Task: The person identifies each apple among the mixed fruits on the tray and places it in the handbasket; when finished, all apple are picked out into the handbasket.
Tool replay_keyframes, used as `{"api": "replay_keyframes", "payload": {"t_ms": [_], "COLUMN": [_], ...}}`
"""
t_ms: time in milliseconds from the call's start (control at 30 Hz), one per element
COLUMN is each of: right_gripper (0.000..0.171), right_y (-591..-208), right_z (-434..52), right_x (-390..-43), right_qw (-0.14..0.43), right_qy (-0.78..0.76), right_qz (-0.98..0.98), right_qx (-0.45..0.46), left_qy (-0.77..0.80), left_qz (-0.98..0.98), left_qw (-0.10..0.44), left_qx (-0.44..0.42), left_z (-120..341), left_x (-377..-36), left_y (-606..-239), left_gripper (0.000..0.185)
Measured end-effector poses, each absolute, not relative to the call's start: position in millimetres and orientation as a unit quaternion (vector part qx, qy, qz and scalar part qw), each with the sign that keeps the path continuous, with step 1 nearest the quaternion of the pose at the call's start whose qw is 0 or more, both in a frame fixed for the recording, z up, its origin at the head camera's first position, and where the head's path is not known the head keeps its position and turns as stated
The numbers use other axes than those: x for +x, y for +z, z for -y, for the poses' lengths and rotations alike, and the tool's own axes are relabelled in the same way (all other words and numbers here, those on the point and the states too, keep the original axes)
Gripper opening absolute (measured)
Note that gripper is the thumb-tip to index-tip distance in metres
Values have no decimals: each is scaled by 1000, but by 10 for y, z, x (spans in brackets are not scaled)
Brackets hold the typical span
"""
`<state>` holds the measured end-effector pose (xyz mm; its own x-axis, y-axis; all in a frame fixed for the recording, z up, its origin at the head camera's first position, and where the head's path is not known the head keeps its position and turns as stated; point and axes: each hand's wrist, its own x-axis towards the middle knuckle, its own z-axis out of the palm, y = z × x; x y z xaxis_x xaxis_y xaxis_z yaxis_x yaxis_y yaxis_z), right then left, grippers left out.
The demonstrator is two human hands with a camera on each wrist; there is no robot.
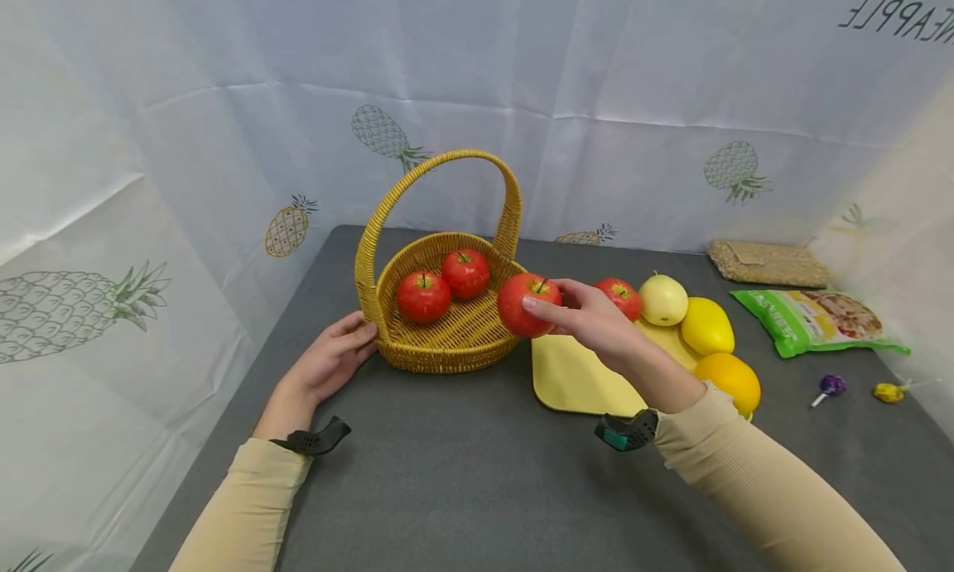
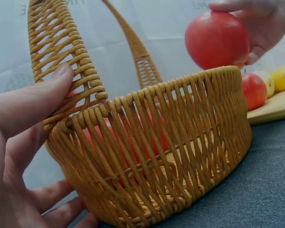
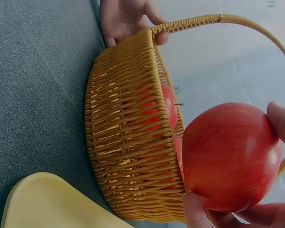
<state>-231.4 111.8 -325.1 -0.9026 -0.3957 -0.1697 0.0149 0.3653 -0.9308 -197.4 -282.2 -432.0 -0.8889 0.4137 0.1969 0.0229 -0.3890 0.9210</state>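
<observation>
My sleeves are closest to the lens, so starting at the left one: my left hand (image 1: pixel 328 361) is resting flat against the outside of the wicker basket (image 1: pixel 440 344), fingers relaxed and fairly straight, thumb up by the base of the handle, just steadying it. Inside the basket there are two red apples (image 1: pixel 423 296) sitting side by side toward the back. Next over, my right hand (image 1: pixel 596 319) has its fingers curled round a third red apple (image 1: pixel 527 305), which is up in the air right over the basket's near-right rim, not in yet. Past that is the yellow cutting board (image 1: pixel 574 377) with one more red apple (image 1: pixel 620 296) on it, then a pale pear (image 1: pixel 662 300), a lemon (image 1: pixel 706 326) and an orange (image 1: pixel 730 380). So I'd say roughly halfway: two in, one about to go, one apple left on the board. Far right there's a green snack bag (image 1: pixel 816 319) and a couple of lollipops (image 1: pixel 830 386).
</observation>
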Motion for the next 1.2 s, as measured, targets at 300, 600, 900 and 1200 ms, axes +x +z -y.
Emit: {"api": "replay_keyframes", "payload": {"t_ms": [300,600,900,1200], "right_gripper": [69,66,70,71], "right_y": [-3252,-3232,-3162,-3148], "right_z": [-1039,-903,-799,-699], "right_x": [-2339,-2378,-2445,-2559], "right_qw": [194,192,199,216], "right_qy": [-554,-533,-474,-417], "right_qz": [-800,-813,-839,-855], "right_qx": [-128,-138,-179,-220], "left_qy": [809,810,813,804], "left_qz": [-538,-536,-529,-545], "left_qw": [119,121,120,120], "left_qx": [204,205,211,207], "left_z": [2822,2828,2841,2847], "left_x": [-1983,-1999,-2013,-2023], "left_y": [-4332,-4347,-4354,-4381], "left_gripper": [27,29,28,28]}}
